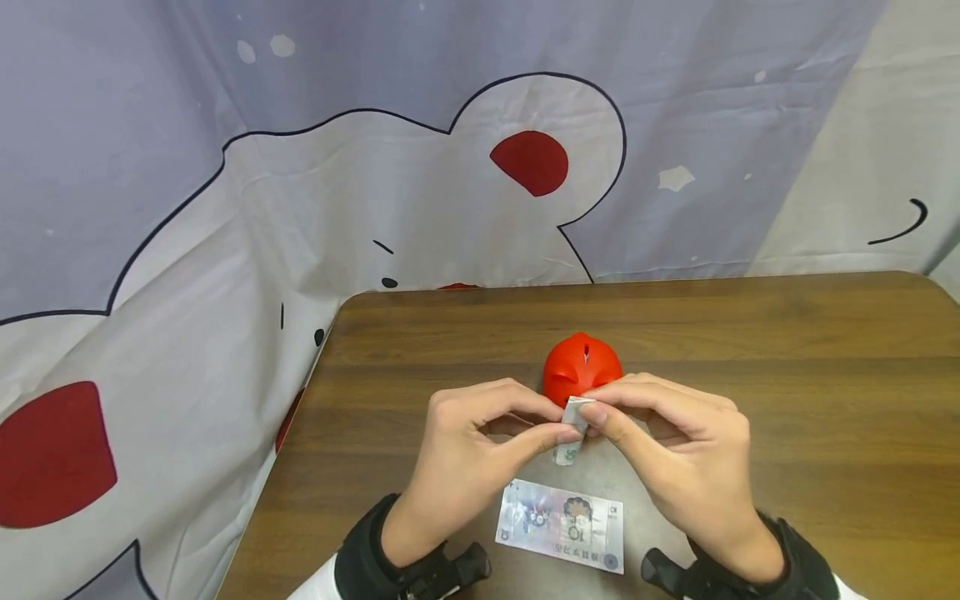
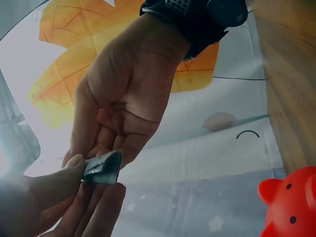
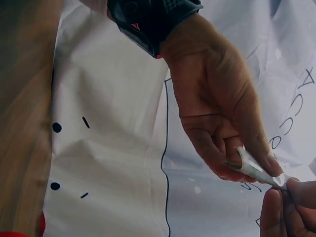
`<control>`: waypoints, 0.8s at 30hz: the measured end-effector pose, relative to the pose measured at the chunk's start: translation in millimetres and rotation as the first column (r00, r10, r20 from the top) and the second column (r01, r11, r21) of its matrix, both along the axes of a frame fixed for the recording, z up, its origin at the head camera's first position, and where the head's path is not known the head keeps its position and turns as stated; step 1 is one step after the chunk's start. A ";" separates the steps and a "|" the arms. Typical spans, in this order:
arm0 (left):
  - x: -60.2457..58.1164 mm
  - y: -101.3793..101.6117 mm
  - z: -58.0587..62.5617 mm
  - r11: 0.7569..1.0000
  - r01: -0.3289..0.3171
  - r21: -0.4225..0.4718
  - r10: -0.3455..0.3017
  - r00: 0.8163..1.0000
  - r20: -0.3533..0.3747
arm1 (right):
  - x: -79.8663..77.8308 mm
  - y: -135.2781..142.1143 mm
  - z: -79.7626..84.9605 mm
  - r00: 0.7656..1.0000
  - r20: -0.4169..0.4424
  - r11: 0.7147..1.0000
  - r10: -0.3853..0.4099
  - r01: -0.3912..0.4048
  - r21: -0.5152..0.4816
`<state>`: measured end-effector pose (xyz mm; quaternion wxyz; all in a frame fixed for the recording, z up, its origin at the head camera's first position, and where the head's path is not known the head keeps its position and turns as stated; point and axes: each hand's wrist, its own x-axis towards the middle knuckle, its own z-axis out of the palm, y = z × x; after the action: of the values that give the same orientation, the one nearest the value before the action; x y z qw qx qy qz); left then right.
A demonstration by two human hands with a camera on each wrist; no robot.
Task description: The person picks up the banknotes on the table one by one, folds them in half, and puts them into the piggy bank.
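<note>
Between both hands is a small folded banknote, pale greenish, bent into a narrow strip. My left hand pinches one side of it with thumb and fingertips, while the thumb and forefinger of my right hand pinch its upper end. In the left wrist view the folded note shows a rounded bend with layers apart. Just behind the hands sits a red piggy bank with a dark slot on top, its lower part hidden by the fingers. A flat purplish banknote marked 10 lies on the table below the hands.
The brown wooden table has a rounded far left corner. A printed cloth hangs behind it and down its left side. Black straps with small cameras circle both wrists.
</note>
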<state>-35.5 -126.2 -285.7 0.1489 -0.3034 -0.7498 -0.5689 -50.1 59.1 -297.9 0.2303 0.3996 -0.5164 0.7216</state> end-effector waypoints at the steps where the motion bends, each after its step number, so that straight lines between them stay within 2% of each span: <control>1: 0.2 -0.1 0.2 1.000 0.011 -0.003 -0.011 1.000 0.017 | -0.2 0.1 -0.1 1.000 -0.004 1.000 -0.013 0.013 0.004; 4: 0.9 -0.8 1.3 1.000 0.031 -0.005 -0.030 0.997 0.075 | -0.9 1.1 -0.3 0.999 -0.003 0.999 -0.040 0.040 0.013; 7: 1.3 -1.7 2.1 1.000 0.016 0.014 -0.017 0.993 0.115 | 0.0 2.2 -0.8 0.998 0.051 0.999 -0.031 0.029 0.038; 11: 1.4 -1.5 1.5 0.998 -0.018 0.060 0.011 0.993 0.121 | 1.3 2.8 -3.3 0.994 0.107 0.996 -0.017 0.007 0.093; 15: 2.0 -0.4 0.2 0.997 -0.035 0.069 0.027 0.994 0.110 | 1.3 1.4 -6.5 0.996 0.069 0.990 -0.051 0.041 0.133; 19: 2.1 -0.2 -0.3 0.997 -0.036 0.069 0.028 0.993 0.113 | 0.2 0.3 -7.1 0.998 0.032 0.991 -0.049 0.044 0.126; 24: 0.3 -1.7 -0.8 0.993 -0.040 0.113 0.028 0.994 0.107 | 1.0 0.2 -7.0 0.995 0.095 0.990 -0.033 0.020 0.136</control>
<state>-35.2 -127.9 -286.5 0.1360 -0.2509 -0.7278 -0.6236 -49.1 59.3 -305.0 0.1870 0.3717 -0.5799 0.7004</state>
